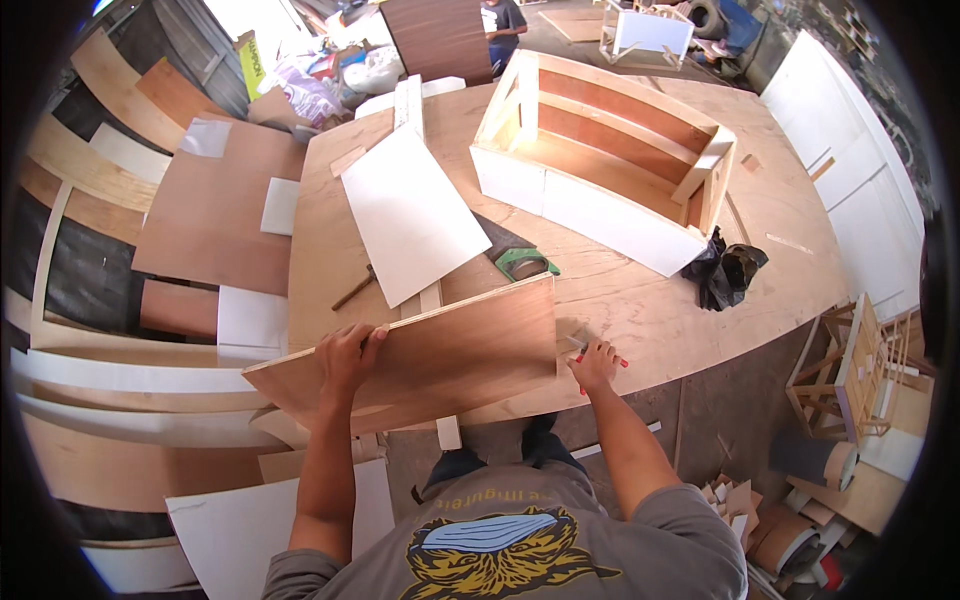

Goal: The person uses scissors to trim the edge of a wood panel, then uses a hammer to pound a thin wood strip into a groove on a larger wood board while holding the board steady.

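Gripping the slanted board [460, 340] by its upper edge, the left hand [350, 358] holds it over the near edge of the worktop [670, 315]; the right hand [597, 366], arm stretched forward, closes around a red-handled tool [624, 363]. Yellow lettering curves across the grey shirt [640, 540]; printing marks a yellow-green bag [250, 65] beyond.

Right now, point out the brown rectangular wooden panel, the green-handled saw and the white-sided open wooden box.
Brown rectangular wooden panel [450, 350], head view: middle of its brown face.
Green-handled saw [503, 237], head view: its dark blade.
White-sided open wooden box [590, 214], head view: its long white side.
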`<state>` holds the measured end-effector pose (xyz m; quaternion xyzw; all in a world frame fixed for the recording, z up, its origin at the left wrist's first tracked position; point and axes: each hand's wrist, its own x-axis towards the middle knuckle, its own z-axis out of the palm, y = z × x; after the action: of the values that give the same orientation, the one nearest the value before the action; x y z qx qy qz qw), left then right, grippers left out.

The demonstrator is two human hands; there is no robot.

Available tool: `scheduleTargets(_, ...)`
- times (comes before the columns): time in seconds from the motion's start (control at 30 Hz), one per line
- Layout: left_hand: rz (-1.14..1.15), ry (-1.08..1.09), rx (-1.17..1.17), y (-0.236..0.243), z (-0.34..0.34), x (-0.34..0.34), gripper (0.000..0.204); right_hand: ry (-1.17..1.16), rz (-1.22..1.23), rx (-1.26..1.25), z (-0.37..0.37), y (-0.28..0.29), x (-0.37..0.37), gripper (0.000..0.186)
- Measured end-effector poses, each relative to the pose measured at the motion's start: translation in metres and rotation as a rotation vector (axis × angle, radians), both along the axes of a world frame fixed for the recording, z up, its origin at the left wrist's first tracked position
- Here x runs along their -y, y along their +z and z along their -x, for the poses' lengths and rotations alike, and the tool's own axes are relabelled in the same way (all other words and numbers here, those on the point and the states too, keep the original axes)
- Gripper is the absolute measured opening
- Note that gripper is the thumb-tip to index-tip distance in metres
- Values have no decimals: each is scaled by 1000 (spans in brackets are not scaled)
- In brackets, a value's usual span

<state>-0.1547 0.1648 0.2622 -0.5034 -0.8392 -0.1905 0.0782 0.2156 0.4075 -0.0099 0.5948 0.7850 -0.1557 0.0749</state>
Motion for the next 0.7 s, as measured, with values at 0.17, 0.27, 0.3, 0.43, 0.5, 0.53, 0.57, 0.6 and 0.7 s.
scheduleTargets(0.17,27,102,19,7,-14,4,34,68,29,43,6,4,-6,78)
scheduleTargets(0.27,90,179,45,17,-17,4,40,66,-3,-97,12,14,-20,68)
scheduleTargets(0.3,125,194,44,18,-16,2,43,48,-24,-249,15,19,-29,61)
scheduleTargets(0.43,148,201,72,24,-6,4,46,9,577,-1355,58,124,-60,49)
scheduleTargets(0.5,123,157,103,20,-1,-2,46,77,573,-1430,75,187,-56,47)
scheduleTargets(0.53,115,143,107,17,1,-6,46,150,574,-1503,80,203,-54,45)
scheduleTargets(0.57,98,119,116,15,4,-11,46,146,555,-1504,86,208,-53,45)
scheduleTargets(0.6,81,93,125,14,6,-17,46,216,456,-1446,90,211,-52,46)
scheduleTargets(0.7,21,-15,120,9,8,-36,47,183,353,-1351,86,209,-49,53)
